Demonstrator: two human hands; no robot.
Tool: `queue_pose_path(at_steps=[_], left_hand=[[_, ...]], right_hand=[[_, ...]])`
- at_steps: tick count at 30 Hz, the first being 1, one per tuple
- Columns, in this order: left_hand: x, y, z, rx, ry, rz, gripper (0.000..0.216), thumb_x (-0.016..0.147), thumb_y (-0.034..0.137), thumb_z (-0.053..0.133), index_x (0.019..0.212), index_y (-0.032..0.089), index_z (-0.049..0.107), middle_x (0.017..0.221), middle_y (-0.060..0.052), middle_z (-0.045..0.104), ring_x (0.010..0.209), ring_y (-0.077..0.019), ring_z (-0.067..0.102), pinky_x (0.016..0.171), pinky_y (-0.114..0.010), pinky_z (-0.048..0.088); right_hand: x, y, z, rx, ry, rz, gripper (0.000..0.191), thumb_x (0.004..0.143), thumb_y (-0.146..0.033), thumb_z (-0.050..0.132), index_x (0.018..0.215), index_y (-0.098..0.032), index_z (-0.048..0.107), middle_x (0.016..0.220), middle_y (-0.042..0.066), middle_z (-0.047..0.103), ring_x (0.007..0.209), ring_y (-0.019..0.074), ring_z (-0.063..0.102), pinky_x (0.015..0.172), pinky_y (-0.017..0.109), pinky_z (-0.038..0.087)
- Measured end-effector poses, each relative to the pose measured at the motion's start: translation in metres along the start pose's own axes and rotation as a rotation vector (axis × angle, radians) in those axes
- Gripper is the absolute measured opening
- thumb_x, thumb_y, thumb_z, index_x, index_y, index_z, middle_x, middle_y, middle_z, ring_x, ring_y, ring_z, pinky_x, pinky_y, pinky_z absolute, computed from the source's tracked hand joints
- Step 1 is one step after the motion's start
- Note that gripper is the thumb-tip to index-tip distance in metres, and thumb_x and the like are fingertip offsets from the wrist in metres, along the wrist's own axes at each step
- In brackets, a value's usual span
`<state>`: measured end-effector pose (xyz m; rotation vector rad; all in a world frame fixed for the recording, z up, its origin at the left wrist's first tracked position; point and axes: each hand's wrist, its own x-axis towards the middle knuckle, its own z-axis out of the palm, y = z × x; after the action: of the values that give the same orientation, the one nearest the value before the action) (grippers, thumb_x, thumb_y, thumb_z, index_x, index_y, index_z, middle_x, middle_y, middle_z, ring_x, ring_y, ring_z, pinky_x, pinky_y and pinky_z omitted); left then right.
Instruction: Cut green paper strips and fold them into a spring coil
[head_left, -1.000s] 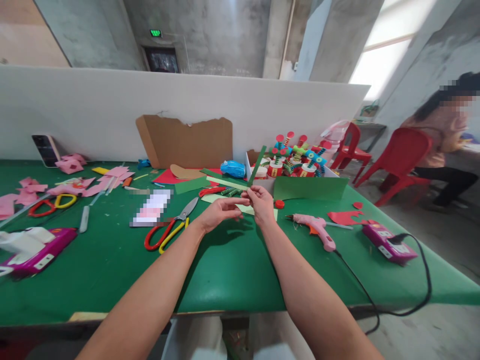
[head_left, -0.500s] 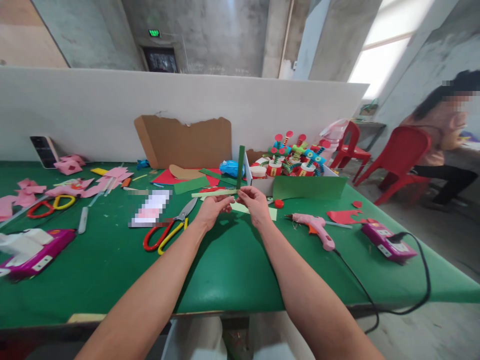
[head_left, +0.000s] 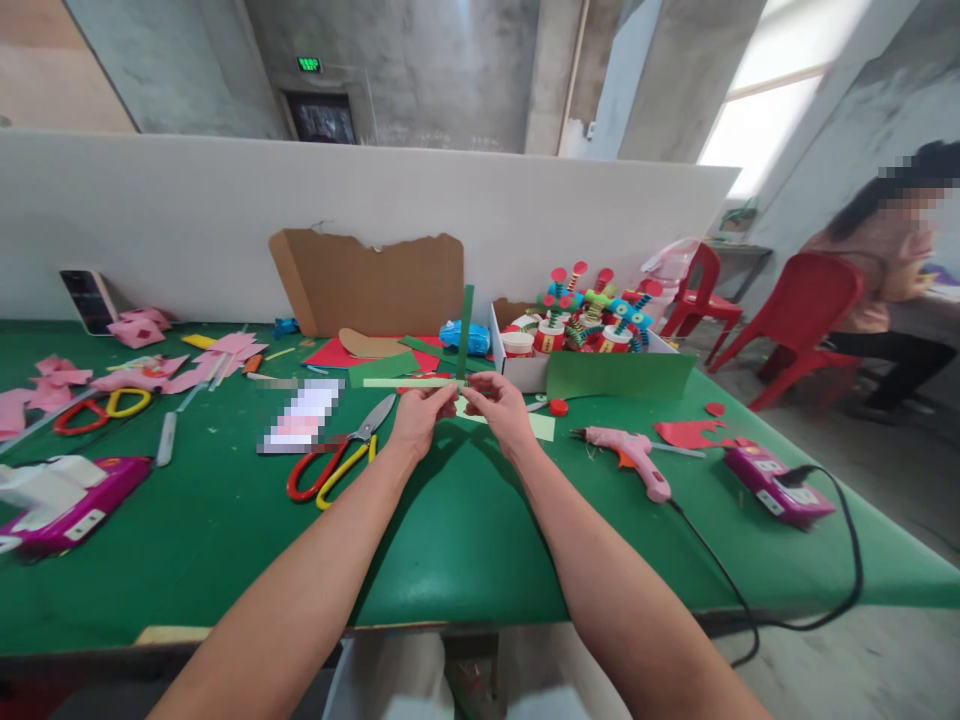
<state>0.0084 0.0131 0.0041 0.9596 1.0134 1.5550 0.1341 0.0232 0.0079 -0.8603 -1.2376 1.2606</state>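
Head view: hands (head_left: 505,412) hover over green tabletop (head_left: 457,540) — grey concrete wall (head_left: 442,70) beyond.

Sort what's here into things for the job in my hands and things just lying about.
For the job: pale green strip and dark green strip, meeting where left hand and right hand pinch; perhaps glue gun, unheld.

Apparently just lying about: phone, pink paper scraps, blue bundle, brown cardboard.

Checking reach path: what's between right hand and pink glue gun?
Head view: end of a pale green sheet, with a red disc slightly farther back.
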Motion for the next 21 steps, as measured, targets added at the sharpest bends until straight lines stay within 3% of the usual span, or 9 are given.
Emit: queue_pose_path(at_steps=[3, 8, 14, 21], left_hand=[[0.0031, -0.0013, -0.0023, -0.039, 0.049, -0.023, 0.033, 0.050, 0.039, 0.080, 0.063, 0.013, 0.064, 0.055, 0.001, 0.057, 0.049, -0.0084, 0.048, 0.050, -0.023, 0.037], [0.0043, -0.0034, -0.0039, -0.023, 0.038, -0.052, 0.033, 0.050, 0.039, 0.080, 0.062, 0.013, 0.063, 0.054, 0.001, 0.057, 0.048, -0.0084, 0.047, 0.051, -0.024, 0.037], [0.0013, -0.0046, -0.0022, 0.031, -0.001, -0.024, 0.032, 0.055, 0.041, 0.077, 0.061, 0.014, 0.061, 0.053, 0.002, 0.055, 0.047, -0.0078, 0.046, 0.050, -0.024, 0.036], [0.0013, -0.0061, -0.0018, 0.043, -0.010, -0.018, 0.031, 0.056, 0.040, 0.076, 0.060, 0.015, 0.059, 0.052, 0.003, 0.054, 0.047, -0.0078, 0.045, 0.050, -0.024, 0.036]], right_hand=[[-0.0012, -0.0013, 0.0000, 0.015, 0.001, -0.025, 0.022, 0.063, -0.031, 0.069, 0.083, -0.022, 0.064, 0.073, -0.003, 0.063, 0.055, 0.0095, 0.055, 0.060, 0.027, 0.049], [-0.0013, -0.0012, -0.0010, 0.068, 0.013, 0.039, 0.004, 0.062, -0.023, 0.063, 0.064, -0.020, 0.064, 0.057, -0.004, 0.059, 0.057, 0.0110, 0.056, 0.068, 0.028, 0.050], [-0.0011, -0.0028, 0.0008, 0.151, 0.010, 0.099, 0.010, 0.057, -0.025, 0.067, 0.064, -0.018, 0.068, 0.064, 0.000, 0.066, 0.058, 0.0118, 0.059, 0.071, 0.030, 0.051], [-0.0037, -0.0059, 0.0003, 0.186, -0.017, 0.126, 0.006, 0.056, -0.024, 0.061, 0.058, -0.019, 0.065, 0.056, -0.001, 0.064, 0.055, 0.0132, 0.058, 0.064, 0.028, 0.050]])
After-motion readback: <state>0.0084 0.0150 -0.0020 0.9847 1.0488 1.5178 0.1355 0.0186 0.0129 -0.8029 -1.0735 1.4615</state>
